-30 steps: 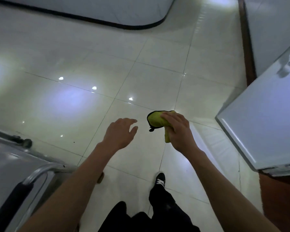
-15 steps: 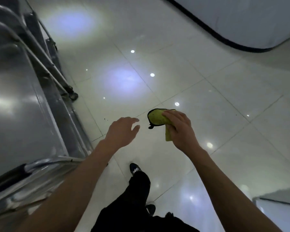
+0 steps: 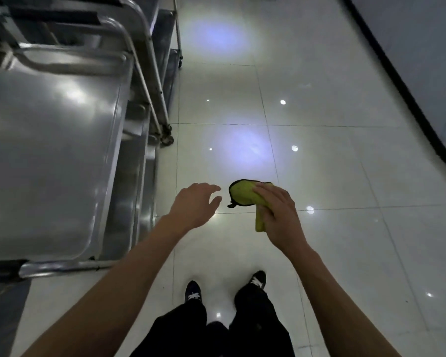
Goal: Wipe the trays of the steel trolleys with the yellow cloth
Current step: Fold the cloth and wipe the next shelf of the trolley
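Trolley tray (image 3: 49, 150) now fills left; right hand (image 3: 281, 217) grips cloth (image 3: 242, 195) — left hand (image 3: 193, 204) slack.

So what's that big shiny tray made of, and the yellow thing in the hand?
The tray looks like polished steel: grey, smooth, mirroring the lights. The yellow cloth, gripped by the right hand, seems soft fabric, perhaps microfibre: it bunches and folds, with a dark stitched edge.

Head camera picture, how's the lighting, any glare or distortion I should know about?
Head view: dim overall, with bluish-white glare patches and small bright lamp reflections on the glossy tile floor; soft streaky highlights on the steel trolley tray; wide-angle bending curves the trolley rails and the dark wall edge; the yellow cloth in the right hand and the empty left hand look reasonably sharp.
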The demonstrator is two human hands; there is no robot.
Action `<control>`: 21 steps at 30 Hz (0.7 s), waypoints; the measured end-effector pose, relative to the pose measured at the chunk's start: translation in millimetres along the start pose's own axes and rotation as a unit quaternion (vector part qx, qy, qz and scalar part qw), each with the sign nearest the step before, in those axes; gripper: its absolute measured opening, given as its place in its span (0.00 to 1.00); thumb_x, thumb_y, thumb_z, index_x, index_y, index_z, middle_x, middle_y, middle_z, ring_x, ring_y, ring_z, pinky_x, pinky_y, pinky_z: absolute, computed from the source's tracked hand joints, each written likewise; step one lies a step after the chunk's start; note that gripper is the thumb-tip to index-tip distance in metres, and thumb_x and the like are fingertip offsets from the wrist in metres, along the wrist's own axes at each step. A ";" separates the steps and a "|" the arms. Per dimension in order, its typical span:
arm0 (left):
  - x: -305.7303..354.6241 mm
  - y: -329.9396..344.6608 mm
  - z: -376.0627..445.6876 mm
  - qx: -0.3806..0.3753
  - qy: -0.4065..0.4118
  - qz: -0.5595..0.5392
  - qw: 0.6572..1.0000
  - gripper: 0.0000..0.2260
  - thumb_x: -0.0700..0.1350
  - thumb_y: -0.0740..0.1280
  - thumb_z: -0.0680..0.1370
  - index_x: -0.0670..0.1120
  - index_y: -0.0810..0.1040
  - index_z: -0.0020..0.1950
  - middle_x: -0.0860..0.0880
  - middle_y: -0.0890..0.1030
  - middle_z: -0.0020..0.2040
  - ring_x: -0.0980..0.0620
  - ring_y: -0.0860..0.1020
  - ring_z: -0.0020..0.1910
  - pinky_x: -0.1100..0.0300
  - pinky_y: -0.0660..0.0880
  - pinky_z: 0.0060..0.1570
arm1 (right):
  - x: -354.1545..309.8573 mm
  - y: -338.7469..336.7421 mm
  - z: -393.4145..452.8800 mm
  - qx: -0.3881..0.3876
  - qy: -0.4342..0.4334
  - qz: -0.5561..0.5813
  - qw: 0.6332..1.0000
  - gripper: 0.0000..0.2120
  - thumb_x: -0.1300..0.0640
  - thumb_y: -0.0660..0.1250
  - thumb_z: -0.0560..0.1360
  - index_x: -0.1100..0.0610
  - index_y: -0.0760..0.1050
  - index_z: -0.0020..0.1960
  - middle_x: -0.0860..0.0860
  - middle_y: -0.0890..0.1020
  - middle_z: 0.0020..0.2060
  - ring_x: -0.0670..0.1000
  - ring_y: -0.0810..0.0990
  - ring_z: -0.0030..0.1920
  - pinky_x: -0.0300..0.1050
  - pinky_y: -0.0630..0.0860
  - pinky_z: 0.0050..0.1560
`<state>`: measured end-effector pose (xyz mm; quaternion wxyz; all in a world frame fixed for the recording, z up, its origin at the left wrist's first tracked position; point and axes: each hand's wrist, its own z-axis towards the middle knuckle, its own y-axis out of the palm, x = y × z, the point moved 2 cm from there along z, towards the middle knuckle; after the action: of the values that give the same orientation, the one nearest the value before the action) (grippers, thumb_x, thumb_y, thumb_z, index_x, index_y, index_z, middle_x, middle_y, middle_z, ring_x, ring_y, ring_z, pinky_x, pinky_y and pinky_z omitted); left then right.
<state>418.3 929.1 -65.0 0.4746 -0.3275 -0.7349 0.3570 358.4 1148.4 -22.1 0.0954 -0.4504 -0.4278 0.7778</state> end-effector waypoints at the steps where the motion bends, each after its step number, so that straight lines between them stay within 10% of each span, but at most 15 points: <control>1: -0.6 0.6 8.5 0.003 -0.018 -0.003 1.000 0.18 0.56 0.59 0.83 0.57 0.72 0.73 0.54 0.76 0.70 0.50 0.72 0.69 0.52 0.68 0.66 | 9.8 -0.7 13.3 -0.006 -0.007 0.008 1.000 0.24 0.78 0.65 0.72 0.63 0.79 0.64 0.55 0.79 0.63 0.48 0.71 0.65 0.33 0.61 0.69; 13: 0.6 4.5 59.3 0.113 -0.266 -0.128 0.949 0.19 0.56 0.60 0.83 0.55 0.72 0.73 0.54 0.75 0.71 0.53 0.71 0.69 0.56 0.65 0.71 | 79.6 39.1 182.1 -0.183 -0.187 0.082 0.962 0.20 0.74 0.64 0.73 0.62 0.80 0.63 0.51 0.80 0.61 0.41 0.70 0.62 0.29 0.61 0.66; 17: -20.6 11.1 42.8 0.158 -0.349 -0.161 0.910 0.18 0.56 0.61 0.83 0.54 0.73 0.72 0.54 0.77 0.69 0.53 0.74 0.66 0.58 0.68 0.65 | 58.2 81.0 217.6 -0.274 -0.250 0.114 0.922 0.18 0.68 0.61 0.75 0.64 0.79 0.63 0.56 0.82 0.60 0.59 0.78 0.60 0.56 0.73 0.63; 21: -46.0 20.8 31.7 0.185 -0.399 -0.206 0.874 0.19 0.53 0.62 0.83 0.51 0.74 0.72 0.51 0.77 0.69 0.51 0.74 0.68 0.55 0.67 0.68 | 34.0 129.0 241.9 -0.315 -0.304 0.126 0.890 0.16 0.67 0.64 0.76 0.65 0.79 0.62 0.56 0.82 0.60 0.59 0.78 0.60 0.60 0.73 0.63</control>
<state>407.2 895.6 -113.1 0.2553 0.0954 -0.8332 0.4812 180.1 947.0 -84.9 -0.2848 -0.2482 -0.5979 0.7070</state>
